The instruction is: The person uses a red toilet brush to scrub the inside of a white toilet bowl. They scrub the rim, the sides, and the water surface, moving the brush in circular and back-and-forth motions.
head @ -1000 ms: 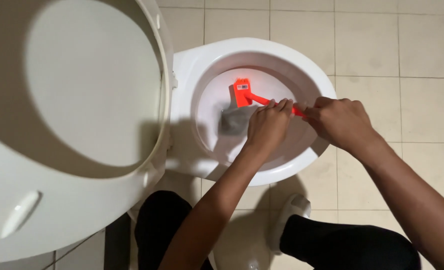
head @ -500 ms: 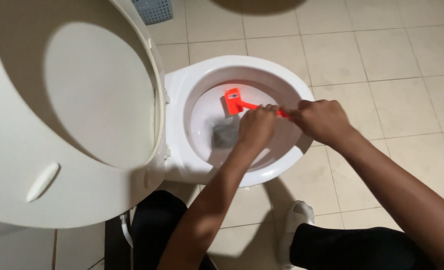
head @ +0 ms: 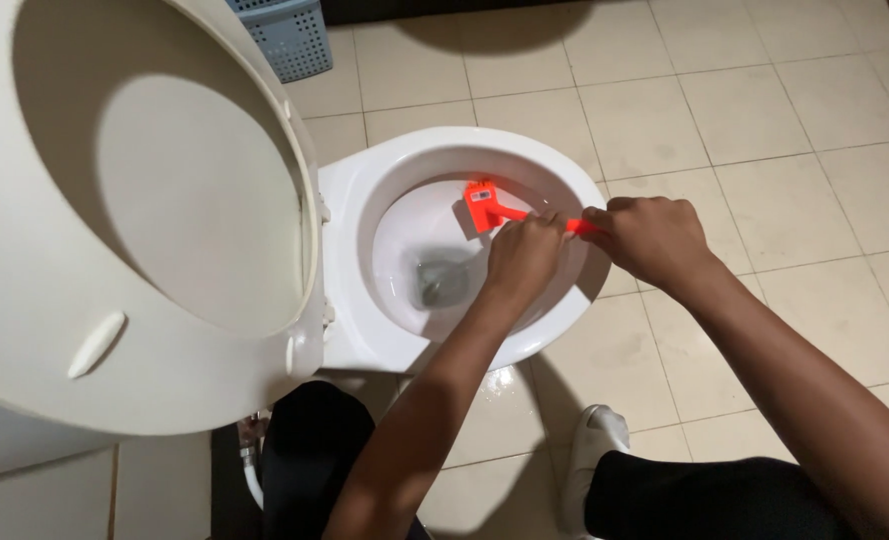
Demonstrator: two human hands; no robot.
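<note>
Orange brush (head: pixel 495 207) inside toilet bowl (head: pixel 405 165), head on far inner wall. Handle axis runs from head toward right hand (head: pixel 650 238). Left hand (head: pixel 525 255) nearer head. Both hands clamped on handle, close together; bristles probably face porcelain.

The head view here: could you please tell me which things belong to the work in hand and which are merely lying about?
In hand:
- orange brush, gripped by the left hand and the right hand
- white toilet bowl, which the brush head is inside
- raised seat and lid

Lying about:
- blue slotted basket at the top edge
- tiled floor
</note>
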